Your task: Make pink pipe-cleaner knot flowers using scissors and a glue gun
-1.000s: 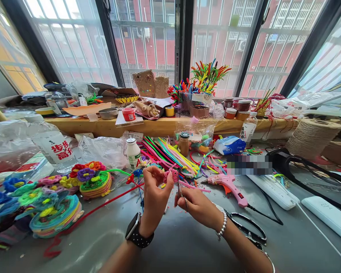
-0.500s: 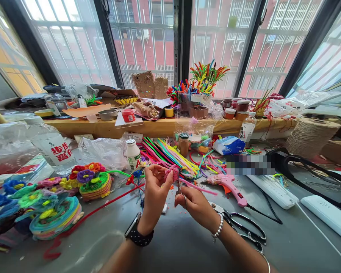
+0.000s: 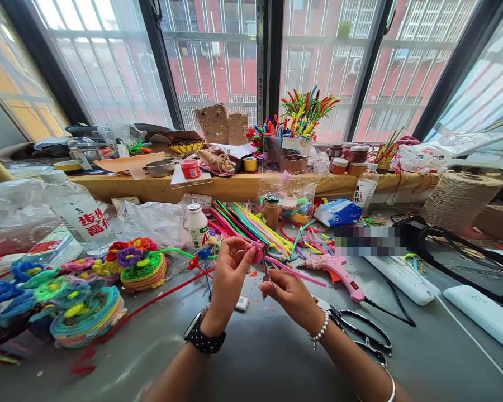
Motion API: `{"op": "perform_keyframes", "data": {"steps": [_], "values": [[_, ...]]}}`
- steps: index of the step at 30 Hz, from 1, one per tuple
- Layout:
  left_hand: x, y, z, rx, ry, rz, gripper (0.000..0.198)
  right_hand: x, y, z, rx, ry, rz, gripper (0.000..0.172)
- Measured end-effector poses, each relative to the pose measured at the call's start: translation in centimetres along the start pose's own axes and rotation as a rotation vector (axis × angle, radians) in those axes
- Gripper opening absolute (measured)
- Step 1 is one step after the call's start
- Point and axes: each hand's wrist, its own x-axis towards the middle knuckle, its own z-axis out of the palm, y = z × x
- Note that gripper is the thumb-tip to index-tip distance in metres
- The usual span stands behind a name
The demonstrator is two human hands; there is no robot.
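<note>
Between the fingertips of my left hand point(image 3: 231, 273) is a small pink fuzzy pipe-cleaner flower point(image 3: 257, 252), held up over the table. My right hand point(image 3: 288, 294) is closed around a small pair of scissors point(image 3: 265, 268), their blades pointing up against the right side of the flower. Whether the blades are apart I cannot tell. Small pink and orange scraps lie on the table below. Behind my hands spreads a bundle of coloured pipe cleaners point(image 3: 238, 220). A white block point(image 3: 242, 303) lies by my left wrist.
Right of my hands are a pink glue gun point(image 3: 339, 273) with its cord and large black-handled scissors point(image 3: 366, 329). Finished pipe-cleaner flowers point(image 3: 75, 285) crowd the left. A small white bottle point(image 3: 197, 226), a brown jar point(image 3: 270, 212) and a water bottle point(image 3: 79, 215) stand behind.
The pink flower and the scissors have shifted slightly, with the flower turned a little in my left fingers. The view has moved slightly too. Both holds stay the same.
</note>
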Motion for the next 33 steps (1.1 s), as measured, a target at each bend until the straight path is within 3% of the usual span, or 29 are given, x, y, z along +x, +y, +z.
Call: {"op": "perform_keyframes", "data": {"steps": [9,14,18,23,28,33], "values": [[0.3,-0.5,-0.4,0.009,0.018,0.008,0.024,0.4,0.5,-0.2,0.047,0.031,0.018,0.052],[0.7,0.2,-1.0,-0.021,0.096,0.099,0.026,0.2,0.6,-1.6,0.254,-0.014,-0.089,0.06],[0.8,0.9,-1.1,-0.01,0.119,0.177,0.03,0.0,0.6,-3.0,0.328,0.031,-0.037,0.062],[0.7,1.2,-1.0,0.009,0.078,0.098,0.037,0.0,0.4,-3.8,0.102,-0.045,-0.103,0.062],[0.7,1.1,-1.0,-0.043,-0.023,-0.006,0.038,0.0,0.2,-3.1,-0.173,-0.197,-0.114,0.066],[0.8,0.7,-1.0,-0.041,-0.087,-0.073,0.043,-0.1,0.4,-2.6,-0.26,-0.28,-0.092,0.061]]}}
